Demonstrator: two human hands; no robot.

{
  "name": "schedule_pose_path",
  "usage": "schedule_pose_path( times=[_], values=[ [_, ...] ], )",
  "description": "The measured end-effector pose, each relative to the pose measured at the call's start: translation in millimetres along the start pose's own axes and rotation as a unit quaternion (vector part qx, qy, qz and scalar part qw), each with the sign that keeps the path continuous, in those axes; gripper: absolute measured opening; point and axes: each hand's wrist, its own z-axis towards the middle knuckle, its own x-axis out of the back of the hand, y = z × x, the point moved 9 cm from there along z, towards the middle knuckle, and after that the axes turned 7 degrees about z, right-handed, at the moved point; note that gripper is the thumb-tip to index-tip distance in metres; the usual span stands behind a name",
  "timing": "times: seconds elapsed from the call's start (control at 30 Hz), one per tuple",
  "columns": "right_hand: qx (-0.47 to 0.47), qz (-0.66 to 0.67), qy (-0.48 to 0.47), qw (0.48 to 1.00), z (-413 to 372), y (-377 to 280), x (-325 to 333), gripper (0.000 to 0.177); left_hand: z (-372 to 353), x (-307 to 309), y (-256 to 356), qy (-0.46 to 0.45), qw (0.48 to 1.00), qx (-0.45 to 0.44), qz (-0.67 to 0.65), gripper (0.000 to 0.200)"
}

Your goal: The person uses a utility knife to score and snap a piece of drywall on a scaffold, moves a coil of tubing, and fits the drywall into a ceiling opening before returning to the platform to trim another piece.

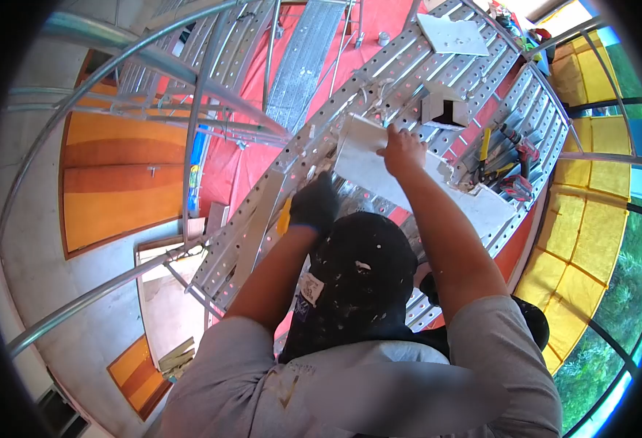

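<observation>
My left hand (315,204), in a dark glove, is closed around a tool with a yellow handle (284,217); the tool's other end is hidden. A pale board (365,162) lies under my bare right hand (403,151), whose bent fingers grip it near its upper edge. The gloved fist is just off the board's lower left corner. Both hands are over a perforated metal scaffold platform (244,212). To the right of my right arm lies another pale board piece (485,208).
Red-handled power tools (517,187) and a yellow tool (484,144) lie at the platform's right. Beyond the hands are a small open box (444,108) and a flat white panel (454,35). Scaffold tubes (127,281) cross the left side. Red sheeting covers the floor below.
</observation>
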Motion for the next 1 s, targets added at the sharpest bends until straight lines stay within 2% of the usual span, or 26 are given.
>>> schedule_pose_path(
  times=[0.13,0.3,0.4,0.43,0.53,0.57,0.67,0.7,0.73,0.8,0.87,1.0],
  values=[
    [-0.003,0.007,-0.010,1.000,1.7,3.5,0.3,0.057,38.6,17.4,20.6,0.080,0.996,-0.030,0.002,0.025],
    [0.006,0.000,-0.011,1.000,-1.9,-0.9,0.8,0.056,-15.8,6.4,2.1,0.032,0.999,-0.016,0.024,0.024],
    [0.014,0.011,-0.005,1.000,-2.0,-0.7,-2.3,0.057,12.2,9.3,9.9,0.039,0.999,0.000,-0.008,0.027],
    [0.017,0.013,-0.002,1.000,-4.9,-1.2,-1.0,0.057,29.1,8.2,14.4,0.068,0.998,-0.013,0.002,0.026],
    [0.018,0.009,-0.010,1.000,-3.4,-1.0,0.2,0.056,29.7,8.0,16.0,0.090,0.995,-0.023,-0.027,0.024],
    [0.020,0.004,-0.007,1.000,-4.7,-0.9,0.4,0.056,11.1,7.8,12.5,0.066,0.998,-0.011,0.017,0.026],
    [0.021,-0.002,0.005,1.000,-3.2,-0.1,-0.8,0.057,-14.0,-0.2,-2.4,0.020,1.000,-0.012,0.014,0.030],
    [0.027,0.016,0.011,0.999,-4.5,-0.7,-0.3,0.056,4.2,0.2,-0.8,0.029,1.000,-0.008,0.004,0.033],
    [0.030,0.014,0.011,0.999,-5.4,-1.3,-1.2,0.056,18.7,6.6,7.3,0.088,0.996,-0.028,-0.005,0.033],
    [0.029,0.007,0.007,1.000,-4.1,0.7,-1.4,0.056,36.9,12.0,24.6,0.095,0.994,-0.045,0.041,0.028],
    [0.026,-0.002,0.008,1.000,-7.7,2.0,-7.2,0.056,17.7,-3.2,11.2,0.055,0.998,-0.023,0.027,0.029],
    [0.017,-0.004,0.017,1.000,-2.2,0.4,-3.4,0.056,-18.1,4.8,-0.9,0.008,0.999,-0.005,0.033,0.030]
  ],
)
